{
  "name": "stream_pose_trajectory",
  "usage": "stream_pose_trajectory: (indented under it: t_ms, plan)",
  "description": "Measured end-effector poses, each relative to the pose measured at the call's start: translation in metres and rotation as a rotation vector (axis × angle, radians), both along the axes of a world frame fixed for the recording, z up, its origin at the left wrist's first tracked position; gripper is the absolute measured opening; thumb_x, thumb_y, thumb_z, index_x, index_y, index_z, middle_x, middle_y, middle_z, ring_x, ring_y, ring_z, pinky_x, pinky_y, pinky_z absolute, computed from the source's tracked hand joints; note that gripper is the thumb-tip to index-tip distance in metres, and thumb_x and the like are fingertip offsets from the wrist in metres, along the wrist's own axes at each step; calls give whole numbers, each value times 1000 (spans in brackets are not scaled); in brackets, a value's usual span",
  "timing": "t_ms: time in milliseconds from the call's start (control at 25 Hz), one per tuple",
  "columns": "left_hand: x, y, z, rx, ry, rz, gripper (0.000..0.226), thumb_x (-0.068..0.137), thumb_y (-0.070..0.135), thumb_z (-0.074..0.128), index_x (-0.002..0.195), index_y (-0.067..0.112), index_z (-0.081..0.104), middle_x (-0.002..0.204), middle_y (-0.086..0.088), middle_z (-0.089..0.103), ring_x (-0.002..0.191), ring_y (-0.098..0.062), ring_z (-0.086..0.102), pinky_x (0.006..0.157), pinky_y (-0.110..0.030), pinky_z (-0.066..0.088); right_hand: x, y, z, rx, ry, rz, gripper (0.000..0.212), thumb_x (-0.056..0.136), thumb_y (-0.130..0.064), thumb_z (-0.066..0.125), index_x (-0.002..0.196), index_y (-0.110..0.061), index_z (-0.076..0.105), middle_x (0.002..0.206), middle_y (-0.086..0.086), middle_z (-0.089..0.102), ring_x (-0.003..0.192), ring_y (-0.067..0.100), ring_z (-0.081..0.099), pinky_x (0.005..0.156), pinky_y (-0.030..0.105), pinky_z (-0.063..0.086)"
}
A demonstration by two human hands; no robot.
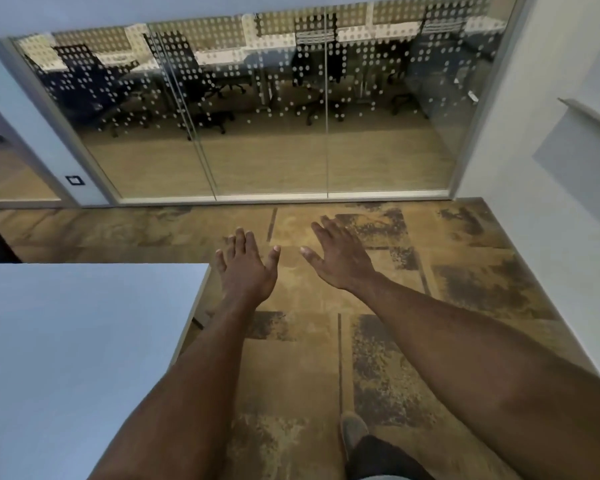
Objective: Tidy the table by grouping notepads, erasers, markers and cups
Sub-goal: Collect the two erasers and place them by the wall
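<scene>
Two bare forearms fill the near part of the view, reaching forward from the 6 o'clock edge. The left hand (248, 268) is spread flat, palm down, fingers apart and grasping nothing; it hangs just past the far right corner of the white desk (77, 341). The right hand (342, 258) is likewise spread, fingers fanned toward 11 o'clock, thumb pointing at the left hand's thumb, nothing in its grip. The two hands are near each other but apart, both above the patterned brown carpet (447, 289).

The desk takes up the 8 o'clock part of the view; the part of its top that shows is plain white, and no notepads, erasers, markers or cups can be seen anywhere in this view.

At 6 o'clock, below the right forearm, a grey shoe (353, 432) rests on the carpet, with a dark trouser leg above it.

At 12 o'clock stands a glass partition (267, 133) with a white dot pattern. Behind it, blurred by the dots, are what look like black office chairs (201, 81) at white tables. A white wall (548, 133) runs along the 3 o'clock side.
</scene>
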State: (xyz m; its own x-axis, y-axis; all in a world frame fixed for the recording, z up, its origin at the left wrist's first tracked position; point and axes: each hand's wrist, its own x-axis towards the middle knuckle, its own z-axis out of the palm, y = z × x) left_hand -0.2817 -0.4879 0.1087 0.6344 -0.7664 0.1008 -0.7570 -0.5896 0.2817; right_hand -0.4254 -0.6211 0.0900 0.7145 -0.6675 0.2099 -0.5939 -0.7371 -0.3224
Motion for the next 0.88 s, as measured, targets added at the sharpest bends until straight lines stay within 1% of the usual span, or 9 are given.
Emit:
stream_pose_trajectory:
  t_ms: [160,200,360,400,560,640,760,800,880]
  plan:
    - [83,-77,-29,4,14,70,78,97,62,18,156,11,12,165,-6,2,152,-22,-2,120,-48,-4,93,-84,-20,40,19,72,74,92,-68,20,150,-21,21,161,5,13,148,25,10,117,44,13]
    - [89,-79,-30,20,19,69,78,97,62,19,156,12,12,165,-6,2,152,-22,-2,120,-48,-4,95,-87,-23,22,-3,81,74,92,-67,21,150,-21,21,161,5,14,148,25,11,117,44,13]
    - [200,-178,-24,-11,11,161,74,99,57,25,155,12,14,165,-6,6,152,-23,0,120,-47,-3,212,-201,-21,75,-21,139,73,92,-66,23,150,-21,20,161,5,13,148,25,10,117,44,11]
    - [207,-179,-21,-15,16,177,73,99,56,27,155,12,15,165,-6,7,152,-23,1,120,-47,-3,216,-203,-19,38,-26,157,74,92,-66,23,150,-21,20,161,5,12,148,24,10,117,44,10]
    - [298,-250,-20,-31,50,295,73,99,56,27,155,12,16,165,-6,7,152,-23,2,120,-47,-3,329,-281,-4,59,45,305,75,91,-66,22,151,-20,17,162,5,11,148,25,9,119,45,10]
    - [319,-257,-18,15,36,315,73,99,56,28,155,12,15,165,-6,6,152,-23,1,120,-46,-4,354,-290,-4,39,43,342,75,91,-67,21,151,-21,16,162,4,11,148,24,7,119,44,9]
    - [378,-287,-28,20,50,407,71,99,55,28,156,13,16,165,-7,8,152,-25,2,120,-48,-3,438,-326,-9,21,73,450,76,90,-68,19,150,-22,16,162,4,11,148,23,7,118,43,8]
    - [380,-293,-27,45,55,393,71,99,55,27,156,13,16,165,-7,8,152,-26,1,120,-48,-3,437,-331,-10,12,53,448,77,89,-69,18,150,-22,16,162,3,11,148,22,7,119,43,9]
    - [436,-310,-30,48,86,452,71,99,56,24,155,13,16,165,-8,7,152,-26,0,120,-48,-3,506,-353,-13,11,63,523,79,88,-70,15,150,-23,16,161,4,13,148,22,9,120,43,11]
